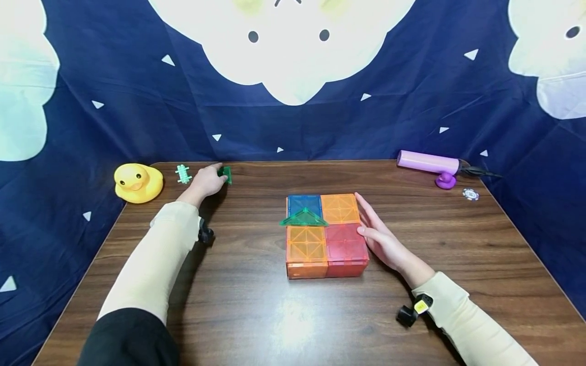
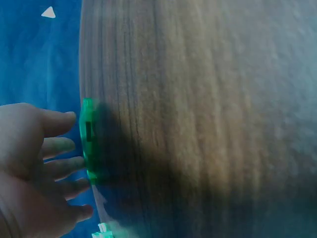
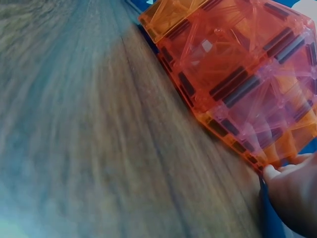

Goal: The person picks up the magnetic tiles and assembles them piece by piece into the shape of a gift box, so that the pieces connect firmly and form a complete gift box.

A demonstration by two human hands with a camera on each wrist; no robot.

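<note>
A box built of translucent magnetic tiles point(image 1: 308, 245) stands at the table's middle, with blue, orange and red squares on top. A green triangular tile point(image 1: 304, 218) is on its upper side, over the blue square's front edge. My right hand point(image 1: 382, 243) rests along the box's right side, its thumb at the red square's edge; the right wrist view shows the fingertips against the tiles point(image 3: 233, 74). At the back edge, my left hand point(image 1: 208, 181) reaches to another green tile point(image 1: 228, 175). In the left wrist view its fingers are spread and relaxed, right beside that green tile point(image 2: 89, 144).
Left of my left hand lie a mint-green small toy point(image 1: 183, 174) and a yellow rubber duck point(image 1: 139, 183). At the back right are a lilac cylinder point(image 1: 428, 161) with dark bristles, a purple duck point(image 1: 445, 181) and a poker chip point(image 1: 470, 194). A blue curtain point(image 1: 293, 127) hangs behind the table.
</note>
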